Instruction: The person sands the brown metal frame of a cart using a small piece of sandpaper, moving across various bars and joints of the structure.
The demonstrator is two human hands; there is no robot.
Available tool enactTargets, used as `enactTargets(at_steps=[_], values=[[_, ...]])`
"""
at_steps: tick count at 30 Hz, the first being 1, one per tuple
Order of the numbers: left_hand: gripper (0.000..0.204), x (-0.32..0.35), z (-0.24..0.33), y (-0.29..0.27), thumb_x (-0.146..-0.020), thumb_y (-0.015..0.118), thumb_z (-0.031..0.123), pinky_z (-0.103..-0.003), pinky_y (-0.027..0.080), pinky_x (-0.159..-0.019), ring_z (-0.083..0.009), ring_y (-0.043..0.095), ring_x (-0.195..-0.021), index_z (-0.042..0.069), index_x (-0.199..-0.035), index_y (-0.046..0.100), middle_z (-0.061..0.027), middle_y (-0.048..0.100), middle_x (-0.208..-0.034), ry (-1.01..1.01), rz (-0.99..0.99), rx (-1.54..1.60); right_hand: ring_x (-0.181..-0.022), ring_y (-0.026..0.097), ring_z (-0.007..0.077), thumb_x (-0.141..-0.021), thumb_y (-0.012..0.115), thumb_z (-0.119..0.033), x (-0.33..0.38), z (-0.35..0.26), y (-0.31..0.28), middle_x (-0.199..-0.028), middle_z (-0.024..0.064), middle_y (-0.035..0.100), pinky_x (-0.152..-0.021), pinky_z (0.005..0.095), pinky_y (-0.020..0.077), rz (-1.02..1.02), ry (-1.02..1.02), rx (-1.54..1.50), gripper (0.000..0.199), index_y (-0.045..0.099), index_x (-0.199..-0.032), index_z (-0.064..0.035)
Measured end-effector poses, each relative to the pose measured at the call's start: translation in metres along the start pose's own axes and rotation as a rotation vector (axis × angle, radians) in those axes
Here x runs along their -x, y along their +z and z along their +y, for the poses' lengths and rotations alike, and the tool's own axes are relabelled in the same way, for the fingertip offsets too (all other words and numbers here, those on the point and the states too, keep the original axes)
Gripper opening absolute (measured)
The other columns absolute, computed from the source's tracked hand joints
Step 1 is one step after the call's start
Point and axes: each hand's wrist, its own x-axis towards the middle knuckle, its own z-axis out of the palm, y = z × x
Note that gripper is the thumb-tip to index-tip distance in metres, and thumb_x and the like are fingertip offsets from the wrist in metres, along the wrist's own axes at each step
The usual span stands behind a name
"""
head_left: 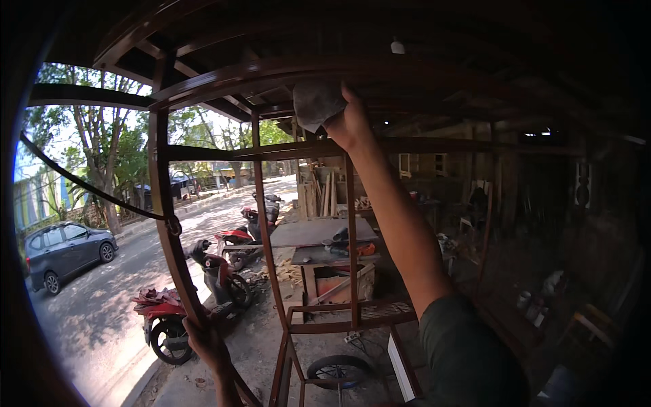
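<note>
A large dark brown wooden frame (163,197), glossy in places, stands in front of me with posts and crossbars. Raised high with the arm stretched out, my right hand (351,123) is closed on a grey sheet (317,105), its thumb pointing up. The sheet lies close to an upper beam (244,73); whether it is sandpaper or cloth, and whether it touches the wood, I cannot tell. Low on the left, my left hand (207,344) is wrapped round the lower part of the left post, its fingers partly hidden.
Beyond the frame is a workbench (285,233) with an orange-and-black power tool (366,249). Motorbikes (227,281) stand at the left by the road, where a dark car (68,251) is. A wheel (339,371) sits low inside the frame. A black strap (88,183) runs to the left post.
</note>
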Motion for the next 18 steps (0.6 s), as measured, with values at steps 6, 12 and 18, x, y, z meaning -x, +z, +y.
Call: enactTargets(at_steps=[6, 12, 18], values=[[0.025, -0.004, -0.028, -0.048, -0.092, 0.072, 0.018, -0.030, 0.049, -0.060, -0.0194, 0.059, -0.070, -0.002, -0.103, 0.062, -0.0071, 0.061, -0.080, 0.337, 0.001, -0.302, -0.127, 0.051, 0.0218, -0.097, 0.062, -0.042, 0.262, -0.086, -0.043, -0.136, 0.0055, 0.052, -0.105, 0.0419, 0.0425, 0.210, 0.056, 0.326, 0.061, 0.041, -0.144, -0.0100], [0.043, 0.068, -0.038, -0.022, -0.098, 0.061, 0.039, -0.041, 0.048, -0.093, -0.0329, 0.061, -0.103, -0.003, -0.107, 0.069, -0.0209, 0.069, -0.097, 0.113, -0.121, -0.082, -0.131, 0.047, 0.0215, -0.098, 0.060, -0.040, 0.564, -0.145, -0.141, -0.141, 0.0092, 0.049, -0.110, 0.0386, 0.0387, 0.872, 0.359, 0.557, 0.070, 0.032, -0.149, -0.0017], [0.055, 0.142, -0.113, -0.082, -0.092, 0.066, 0.045, -0.048, 0.044, -0.102, -0.0365, 0.046, -0.123, -0.001, -0.122, 0.061, -0.0202, 0.040, -0.127, -0.548, -0.356, -0.495, -0.132, 0.047, 0.0230, -0.098, 0.061, -0.034, 0.707, -0.164, -0.145, -0.142, 0.0096, 0.050, -0.109, 0.0392, 0.0385, 1.429, 0.296, 0.540, 0.065, 0.035, -0.148, -0.0004]])
